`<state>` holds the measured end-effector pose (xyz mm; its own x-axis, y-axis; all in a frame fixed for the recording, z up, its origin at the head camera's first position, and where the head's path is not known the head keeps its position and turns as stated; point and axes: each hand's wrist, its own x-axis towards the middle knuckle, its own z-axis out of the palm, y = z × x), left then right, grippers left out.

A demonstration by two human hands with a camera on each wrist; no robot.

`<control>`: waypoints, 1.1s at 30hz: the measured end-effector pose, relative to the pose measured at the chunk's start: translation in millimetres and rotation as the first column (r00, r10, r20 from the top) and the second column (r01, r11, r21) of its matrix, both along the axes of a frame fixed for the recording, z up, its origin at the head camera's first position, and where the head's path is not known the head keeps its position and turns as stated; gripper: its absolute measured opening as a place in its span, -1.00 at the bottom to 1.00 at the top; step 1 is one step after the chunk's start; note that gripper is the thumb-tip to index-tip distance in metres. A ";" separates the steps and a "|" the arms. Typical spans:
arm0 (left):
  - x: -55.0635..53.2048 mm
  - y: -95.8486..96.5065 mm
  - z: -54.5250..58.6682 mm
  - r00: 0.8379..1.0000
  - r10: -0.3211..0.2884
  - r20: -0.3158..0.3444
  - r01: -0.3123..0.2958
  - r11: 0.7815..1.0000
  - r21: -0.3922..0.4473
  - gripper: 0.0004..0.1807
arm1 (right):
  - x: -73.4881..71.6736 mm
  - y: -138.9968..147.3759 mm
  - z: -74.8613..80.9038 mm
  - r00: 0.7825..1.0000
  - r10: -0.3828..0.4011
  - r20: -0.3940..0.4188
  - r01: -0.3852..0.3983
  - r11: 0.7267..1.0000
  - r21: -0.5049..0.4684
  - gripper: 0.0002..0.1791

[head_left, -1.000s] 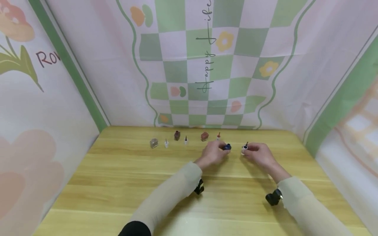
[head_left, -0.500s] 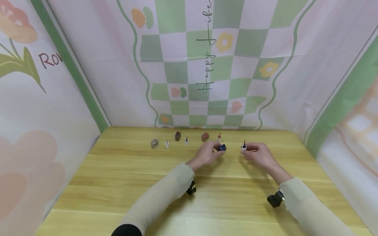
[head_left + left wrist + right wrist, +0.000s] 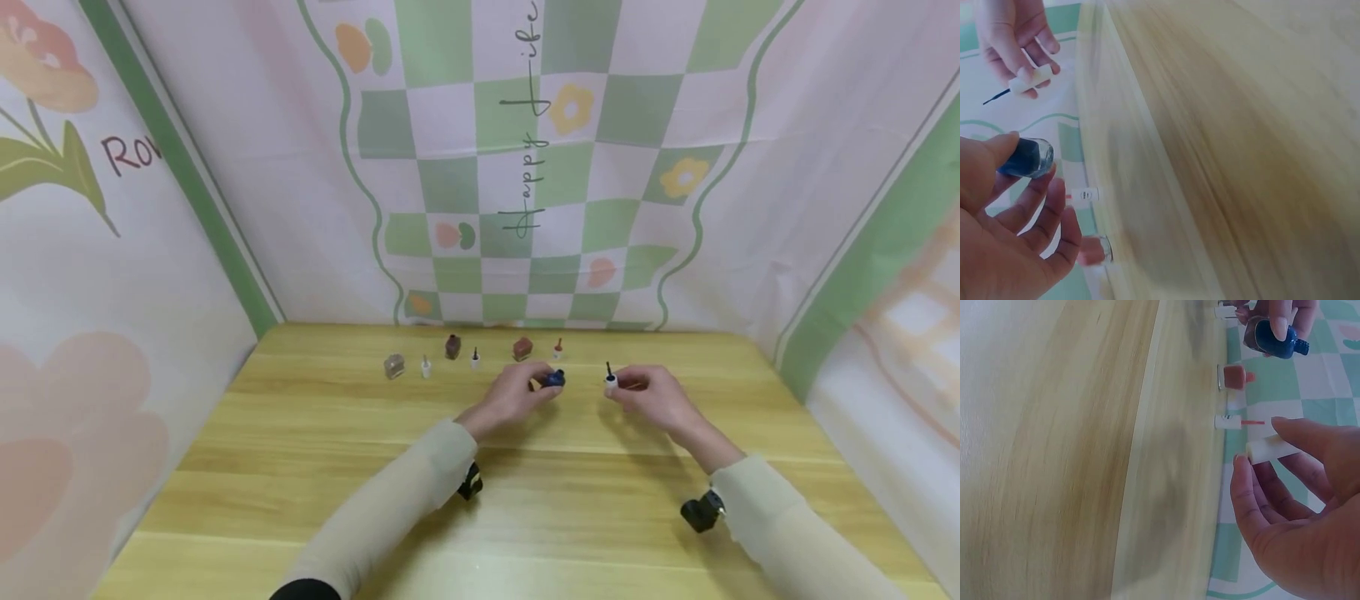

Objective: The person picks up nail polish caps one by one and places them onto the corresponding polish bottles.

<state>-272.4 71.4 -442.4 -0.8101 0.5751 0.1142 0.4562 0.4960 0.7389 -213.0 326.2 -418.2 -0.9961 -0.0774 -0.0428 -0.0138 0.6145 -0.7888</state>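
Note:
My left hand (image 3: 516,392) pinches a small glass bottle of dark blue nail polish (image 3: 1030,157) between thumb and fingers, its threaded neck uncapped in the right wrist view. To its right, my right hand (image 3: 660,398) holds a white nail polish cap (image 3: 1267,450) by its sides, with the dark brush (image 3: 610,368) pointing up in the head view. Bottle and cap are apart, both held off the table. Beyond my left hand, a red polish bottle (image 3: 522,348) and a white cap with a red brush (image 3: 558,349) stand on the table.
Farther left on the wooden table (image 3: 315,467) stand a dark purplish polish bottle (image 3: 452,347), a white cap with dark brush (image 3: 475,358), a clear greyish bottle (image 3: 394,366) and another white cap (image 3: 426,367). A patterned cloth (image 3: 510,275) hangs behind the table's back edge.
My left hand has moved left with the blue bottle, uncovering the red-brushed cap. My right hand has shifted slightly left with its cap. The standing bottles and caps keep their places.

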 end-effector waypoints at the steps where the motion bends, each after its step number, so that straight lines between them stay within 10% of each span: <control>1: -0.3 -2.3 -0.1 1.000 -0.008 0.001 0.008 1.000 0.004 -0.77 | -0.1 -0.8 -0.1 1.000 0.003 -0.005 -0.003 1.000 0.005 -0.55; 33: -0.1 -48.3 -4.9 0.999 -0.048 0.026 0.046 0.997 0.063 -0.76 | -1.4 -26.1 9.5 0.981 0.191 -0.024 -0.190 0.981 0.023 -0.56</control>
